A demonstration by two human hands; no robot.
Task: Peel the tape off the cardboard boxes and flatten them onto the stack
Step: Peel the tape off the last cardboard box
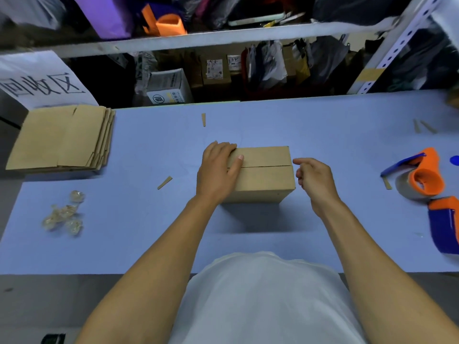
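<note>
Risk first: box [260,175] skidding on the smooth blue surface [154,150] if the pull on the tape outruns the hold, since only the left hand [217,167] pins it, fingers laid flat over the top's left end, thumb across the seam. Tearing the flap's paper face likely if the tape is yanked steeply. Tape itself hard to see — clear film, if any, over the seam, so missing its end is another hazard. Right hand [313,178] just beside the box's right edge, apart from it, fingers loosely curled with fingertips drawn together, holding nothing visible; whether a tape end is pinched there, cannot tell. Box plain brown, closed, small, standing upright mid-surface with two top flaps meeting in a dark lengthwise seam, corners crisp. Stack [62,137] of flattened cartons well apart at far left. Crumpled clear tape wads [64,214] near left.
</note>
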